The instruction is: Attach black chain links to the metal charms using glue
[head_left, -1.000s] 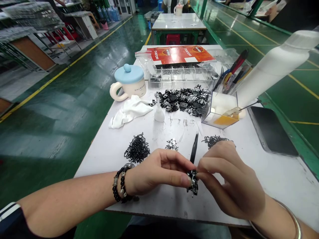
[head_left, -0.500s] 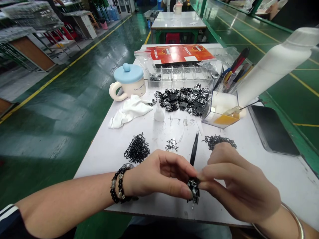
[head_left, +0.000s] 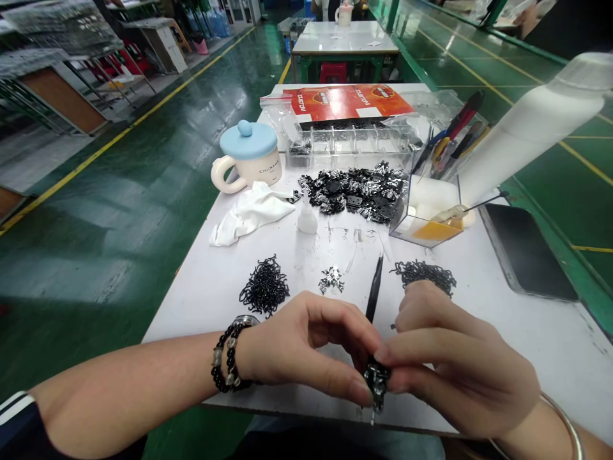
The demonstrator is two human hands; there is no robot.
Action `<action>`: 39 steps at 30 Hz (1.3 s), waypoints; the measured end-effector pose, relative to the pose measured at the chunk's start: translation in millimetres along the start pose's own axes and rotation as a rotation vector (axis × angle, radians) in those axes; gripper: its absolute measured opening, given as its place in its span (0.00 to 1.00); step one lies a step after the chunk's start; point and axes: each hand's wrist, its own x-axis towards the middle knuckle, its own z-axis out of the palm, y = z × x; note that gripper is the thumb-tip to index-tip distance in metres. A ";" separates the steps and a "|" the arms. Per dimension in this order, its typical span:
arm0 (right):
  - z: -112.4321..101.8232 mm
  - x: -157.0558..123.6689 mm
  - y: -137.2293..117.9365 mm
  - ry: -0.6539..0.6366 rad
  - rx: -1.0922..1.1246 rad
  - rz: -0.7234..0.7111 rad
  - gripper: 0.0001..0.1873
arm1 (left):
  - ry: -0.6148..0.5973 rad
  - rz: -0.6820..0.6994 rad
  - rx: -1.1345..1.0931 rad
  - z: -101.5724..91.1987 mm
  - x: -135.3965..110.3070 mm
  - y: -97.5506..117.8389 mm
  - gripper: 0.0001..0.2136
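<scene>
Left hand (head_left: 306, 348) is gripping a small black-and-silver piece (head_left: 377, 380) between thumb and fingers, right hand (head_left: 460, 364) pinching its side, close to the tabletop's (head_left: 507, 338) near edge. Black tweezers (head_left: 375, 287) are lying just beyond; a wide white stretch is running from right hand to the phone (head_left: 529, 252) along the right edge.

"CUSTOM" twice on the orange sheet (head_left: 343, 102), "CHIIKA…" on the mug (head_left: 256, 171)

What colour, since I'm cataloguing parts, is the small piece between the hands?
The small piece is black with shiny silver areas; the head view shows it best.
</scene>
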 end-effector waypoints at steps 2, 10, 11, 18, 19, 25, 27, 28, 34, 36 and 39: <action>1.9 -1.9 1.0 0.012 0.062 0.041 0.07 | -0.001 -0.004 0.002 -0.1 0.2 -0.3 0.15; 4.8 -10.4 5.5 -0.048 0.279 0.175 0.04 | -0.028 0.001 -0.004 0.2 1.3 0.3 0.16; 4.5 -10.5 6.0 -0.061 0.295 0.187 0.04 | -0.030 -0.004 -0.003 0.3 1.5 0.6 0.16; 2.7 -10.0 7.9 -0.144 0.366 0.233 0.06 | -0.037 -0.057 0.019 2.1 1.8 3.5 0.13; 2.5 -10.3 7.9 -0.159 0.372 0.246 0.06 | -0.037 -0.062 0.021 2.4 1.6 3.6 0.13; 0.5 -11.2 7.6 -0.266 0.422 0.327 0.06 | -0.054 -0.124 0.033 2.4 1.3 4.4 0.12; 0.2 -10.9 7.6 -0.283 0.455 0.340 0.06 | -0.055 -0.135 0.031 2.5 1.3 4.7 0.11; 0.2 -10.6 7.6 -0.290 0.471 0.345 0.06 | -0.054 -0.140 0.031 2.7 1.3 4.9 0.11; 1.1 -8.4 7.8 -0.298 0.483 0.345 0.05 | -0.045 -0.151 0.038 4.1 0.6 4.8 0.10; 1.2 -8.3 7.4 -0.288 0.477 0.345 0.04 | -0.044 -0.145 0.039 4.0 0.6 4.7 0.10; 1.0 -8.9 6.5 -0.285 0.485 0.340 0.04 | -0.044 -0.142 0.047 3.6 0.9 4.7 0.10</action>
